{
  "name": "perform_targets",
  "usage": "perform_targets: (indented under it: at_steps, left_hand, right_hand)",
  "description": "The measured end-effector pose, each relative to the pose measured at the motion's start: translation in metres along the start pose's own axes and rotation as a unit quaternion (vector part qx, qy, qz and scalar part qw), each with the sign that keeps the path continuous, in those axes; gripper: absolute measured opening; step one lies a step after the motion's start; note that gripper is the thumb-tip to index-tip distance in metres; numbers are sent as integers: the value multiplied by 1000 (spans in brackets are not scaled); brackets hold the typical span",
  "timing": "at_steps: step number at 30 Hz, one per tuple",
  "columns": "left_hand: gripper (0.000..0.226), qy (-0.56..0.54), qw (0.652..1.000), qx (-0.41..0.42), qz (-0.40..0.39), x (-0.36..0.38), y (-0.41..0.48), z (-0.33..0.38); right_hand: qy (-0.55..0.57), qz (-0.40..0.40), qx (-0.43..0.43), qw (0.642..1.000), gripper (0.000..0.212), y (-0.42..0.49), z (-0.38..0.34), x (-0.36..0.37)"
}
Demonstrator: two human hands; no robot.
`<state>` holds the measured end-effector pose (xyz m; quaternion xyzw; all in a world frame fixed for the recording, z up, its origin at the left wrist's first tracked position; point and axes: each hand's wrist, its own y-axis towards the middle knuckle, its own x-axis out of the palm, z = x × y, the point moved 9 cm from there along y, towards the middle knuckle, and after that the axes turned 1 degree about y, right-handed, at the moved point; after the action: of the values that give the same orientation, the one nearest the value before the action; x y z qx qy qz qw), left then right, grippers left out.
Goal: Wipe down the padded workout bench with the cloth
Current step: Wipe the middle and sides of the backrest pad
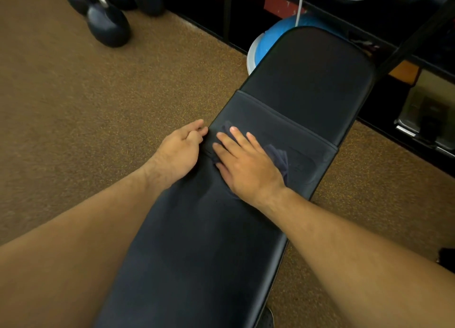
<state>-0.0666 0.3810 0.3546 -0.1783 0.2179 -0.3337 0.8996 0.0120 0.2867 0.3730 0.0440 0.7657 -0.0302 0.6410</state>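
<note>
The dark cloth (279,156) lies across the middle of the black padded surface (209,241), just before its seam. The right grip (248,162) rests flat on the cloth, with its fingers straight and slightly spread, and covers most of it. The left grip (182,150) is at the left edge of the surface, just beside the right one. Its fingers are curled, but I cannot tell if they pinch the cloth. Dumbbells (108,24) stand on the brown floor (98,106), well apart.
</note>
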Motion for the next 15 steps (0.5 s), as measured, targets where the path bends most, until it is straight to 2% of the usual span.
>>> perform_targets:
  at_steps: [3, 7, 11, 15]
  left_hand:
    - [47, -13, 1000, -9, 6, -1, -3, -1]
    - [36, 28, 1000, -6, 10, -3, -7, -2]
    - [39, 10, 1000, 3, 10, -3, -9, 0]
    - [57, -51, 999, -11, 2, -3, -8, -3]
  right_hand:
    - [-17, 7, 5, 1000, 40, -33, 11, -5]
    - [-27, 20, 12, 999, 45, -73, 26, -13]
    - [-29, 20, -4, 999, 45, -57, 16, -10]
    - [-13, 33, -30, 999, 39, -20, 2, -5]
